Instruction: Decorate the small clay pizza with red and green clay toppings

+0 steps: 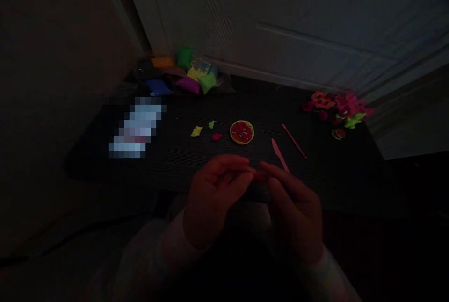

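Observation:
Over the front edge of the dark table [168, 161], both my hands meet at their fingertips around a small red piece of modelling clay [259, 177]. My left hand [215, 197] is closed, its thumb and fingers pinching the clay's left end. The thumb and forefinger of my right hand [298, 208] hold its other end. Just beyond lies a small round clay pie [242, 132] with a yellow rim and red and green bits on top. Left of it lie loose lumps of yellow clay [196, 131], green clay [212, 125] and red clay [216, 137].
A pink plastic knife [279, 154] and a thin pink modelling stick [294, 142] lie on the right. Colourful clay flowers [345, 105] and a little clay burger [338, 134] stand farther right. Bagged clay packets [189, 84] lie at the back left, near a blurred bright screen [138, 126].

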A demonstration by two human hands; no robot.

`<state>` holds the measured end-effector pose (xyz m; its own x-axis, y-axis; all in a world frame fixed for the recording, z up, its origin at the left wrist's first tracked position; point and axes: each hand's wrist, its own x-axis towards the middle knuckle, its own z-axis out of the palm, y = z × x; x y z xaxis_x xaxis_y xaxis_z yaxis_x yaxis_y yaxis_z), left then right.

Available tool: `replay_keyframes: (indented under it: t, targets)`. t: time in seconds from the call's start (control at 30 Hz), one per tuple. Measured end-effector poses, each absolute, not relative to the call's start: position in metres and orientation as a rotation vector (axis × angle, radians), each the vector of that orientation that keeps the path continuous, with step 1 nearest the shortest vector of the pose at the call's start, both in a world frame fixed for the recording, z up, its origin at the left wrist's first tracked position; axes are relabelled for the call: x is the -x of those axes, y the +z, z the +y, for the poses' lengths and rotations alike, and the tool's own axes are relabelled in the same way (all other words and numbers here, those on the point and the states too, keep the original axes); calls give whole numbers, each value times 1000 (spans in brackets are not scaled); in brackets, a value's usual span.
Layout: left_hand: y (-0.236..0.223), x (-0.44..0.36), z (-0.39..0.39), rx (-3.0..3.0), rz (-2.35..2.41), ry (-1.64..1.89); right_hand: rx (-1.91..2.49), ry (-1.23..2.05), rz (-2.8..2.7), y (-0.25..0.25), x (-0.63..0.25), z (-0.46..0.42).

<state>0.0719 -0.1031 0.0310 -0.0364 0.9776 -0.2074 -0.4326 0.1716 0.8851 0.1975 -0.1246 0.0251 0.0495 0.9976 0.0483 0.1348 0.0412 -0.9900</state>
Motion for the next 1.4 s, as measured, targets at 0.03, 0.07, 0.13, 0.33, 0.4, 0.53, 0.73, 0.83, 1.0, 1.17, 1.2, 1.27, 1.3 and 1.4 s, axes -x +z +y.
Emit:
replay_keyframes:
  t: [0.03, 0.07, 0.13, 0.33, 0.4, 0.53, 0.73, 0.83, 1.0, 1.17, 1.2, 1.27, 1.3, 1.4]
  targets:
    - [31, -72, -103, -695, 1018, 1305, 1290, 1072, -1308, 25, -198, -125]
    - [31, -73, -103, -690, 1016, 1313, 1286, 1063, -1336, 25, -197, -124]
    - [30, -73, -103, -702, 1014, 1329, 1288, 1033, -1397, 27, -197, -124]
    - [29, -73, -105, -787, 1043, 1363, 1345, 941, -1405, 31, -193, -122]
    - [29, -74, -106, -815, 1053, 1372, 1353, 926, -1393, 31, -192, -121]
    - [28, -74, -108, -868, 1072, 1407, 1364, 912, -1361, 29, -191, -121]
    - [29, -75, -109, -930, 1104, 1395, 1363, 942, -1306, 29, -191, -122]
    - [30, -75, -109, -949, 1108, 1387, 1359, 958, -1277, 30, -190, -123]
    - [31, -74, -110, -967, 1115, 1374, 1359, 932, -1276, 29, -190, -121]
    - [32, -73, -111, -918, 1141, 1359, 1341, 966, -1331, 30, -193, -122]
    - [33, -73, -111, -919, 1149, 1354, 1330, 965, -1344, 30, -193, -122]
    - [33, -73, -110, -930, 1165, 1350, 1317, 951, -1367, 30, -194, -122]
    - [33, -73, -111, -935, 1173, 1346, 1313, 948, -1374, 30, -194, -122]
    - [33, -74, -112, -944, 1177, 1346, 1312, 946, -1376, 30, -194, -122]
